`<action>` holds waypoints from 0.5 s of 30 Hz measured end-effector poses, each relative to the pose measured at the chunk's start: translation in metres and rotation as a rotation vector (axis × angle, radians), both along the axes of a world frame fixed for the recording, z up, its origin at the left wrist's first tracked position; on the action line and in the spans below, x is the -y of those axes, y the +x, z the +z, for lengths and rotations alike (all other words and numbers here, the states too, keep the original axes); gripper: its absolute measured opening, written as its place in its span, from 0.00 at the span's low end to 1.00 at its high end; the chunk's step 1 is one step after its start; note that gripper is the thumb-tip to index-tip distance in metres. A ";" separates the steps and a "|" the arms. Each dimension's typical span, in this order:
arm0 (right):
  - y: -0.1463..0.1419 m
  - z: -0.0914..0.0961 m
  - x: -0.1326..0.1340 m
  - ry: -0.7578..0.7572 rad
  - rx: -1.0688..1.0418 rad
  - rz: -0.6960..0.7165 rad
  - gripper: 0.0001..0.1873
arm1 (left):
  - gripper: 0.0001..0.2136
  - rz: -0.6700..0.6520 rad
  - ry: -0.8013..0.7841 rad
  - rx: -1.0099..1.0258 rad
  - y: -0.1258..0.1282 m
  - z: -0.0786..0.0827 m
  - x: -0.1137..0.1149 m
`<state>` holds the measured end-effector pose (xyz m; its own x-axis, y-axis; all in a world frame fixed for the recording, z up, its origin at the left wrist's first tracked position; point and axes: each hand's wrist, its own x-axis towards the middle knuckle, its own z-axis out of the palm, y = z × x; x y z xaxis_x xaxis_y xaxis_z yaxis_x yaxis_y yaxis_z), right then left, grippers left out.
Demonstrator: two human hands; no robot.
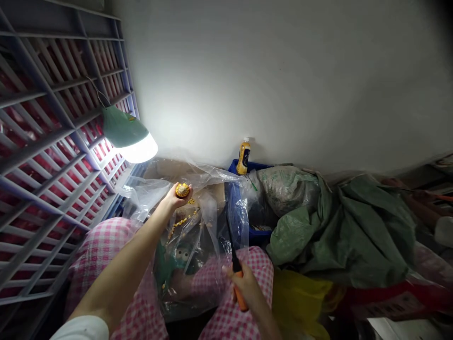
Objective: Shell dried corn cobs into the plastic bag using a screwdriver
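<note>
My left hand [174,200] is closed around a corn cob [182,190], its end facing me with a pale core ringed by yellow kernels. My right hand [249,285] grips the orange and black handle of a screwdriver [238,274]. The tool's long dark shaft points up and away, apart from the cob. Beneath both hands a clear plastic sheet [208,231] spreads over my lap and a cardboard box [215,196]. Loose corn kernels [180,222] lie on the plastic in a line and a small heap.
A lit lamp [130,137] hangs from a slatted plastic crate [53,141] at left. Beyond my right hand stand a blue bin [233,203], a yellow bottle [244,156], a filled plastic sack [290,189] and a green sheet [375,226]. Another person's arm [421,203] shows dimly far right.
</note>
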<state>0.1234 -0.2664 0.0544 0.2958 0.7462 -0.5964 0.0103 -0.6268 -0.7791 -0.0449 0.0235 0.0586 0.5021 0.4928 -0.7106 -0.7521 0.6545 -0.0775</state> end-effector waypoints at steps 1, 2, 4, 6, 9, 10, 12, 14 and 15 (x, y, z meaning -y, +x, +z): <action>-0.009 -0.013 0.016 0.061 0.101 -0.033 0.24 | 0.10 -0.007 -0.012 -0.022 -0.001 -0.001 0.001; -0.019 -0.026 0.032 0.128 0.195 -0.088 0.23 | 0.11 -0.016 -0.023 -0.042 -0.001 -0.003 0.002; -0.037 -0.053 0.061 0.157 0.326 -0.217 0.23 | 0.11 -0.036 -0.039 -0.082 -0.004 -0.006 0.003; -0.054 -0.078 0.080 0.146 0.348 -0.299 0.22 | 0.10 -0.058 -0.046 -0.113 -0.009 -0.007 0.003; -0.073 -0.105 0.085 0.139 0.228 -0.385 0.24 | 0.10 -0.080 -0.049 -0.126 -0.016 -0.006 0.002; -0.077 -0.112 0.081 0.126 0.159 -0.410 0.25 | 0.10 -0.082 -0.049 -0.118 -0.019 -0.004 0.001; -0.083 -0.123 0.069 0.092 0.025 -0.460 0.27 | 0.09 -0.077 -0.045 -0.097 -0.024 -0.001 0.001; -0.085 -0.131 0.053 0.095 -0.053 -0.519 0.30 | 0.08 -0.074 -0.030 -0.085 -0.028 0.004 0.001; -0.084 -0.133 0.046 0.121 -0.062 -0.555 0.30 | 0.08 -0.080 -0.020 -0.086 -0.030 0.006 0.001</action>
<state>0.0394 -0.3122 -0.0790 0.6304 0.5527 -0.5450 -0.3432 -0.4313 -0.8344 -0.0753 0.0227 0.0645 0.4759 0.4391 -0.7621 -0.7019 0.7118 -0.0281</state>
